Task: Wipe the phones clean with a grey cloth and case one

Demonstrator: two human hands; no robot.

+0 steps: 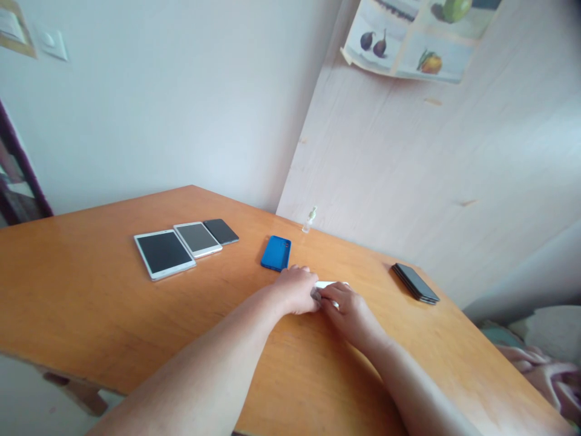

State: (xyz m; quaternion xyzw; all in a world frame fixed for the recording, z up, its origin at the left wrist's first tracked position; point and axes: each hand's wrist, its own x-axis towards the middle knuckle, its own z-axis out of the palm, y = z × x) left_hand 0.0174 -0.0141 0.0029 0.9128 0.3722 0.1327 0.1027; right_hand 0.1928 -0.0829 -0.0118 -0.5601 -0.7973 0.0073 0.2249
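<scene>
Near the middle of the wooden table, my left hand (297,290) is closed around the left end of a white flat object (325,284), mostly hidden by my hands. My right hand (349,312) meets it from the right, its fingers bent and pressed together over a small greyish crumpled piece (316,295), perhaps a cloth or wipe. Just beyond my left hand lies a blue phone case (276,253), its hollow side up. Farther back stands a small clear bottle (309,221) with a pale pump top.
On the left of the table (91,290) lie a white tablet (165,253), a smaller white tablet (198,238) and a dark phone (221,231), side by side. A stack of dark phones (414,283) rests near the right edge. Walls border the table's far sides.
</scene>
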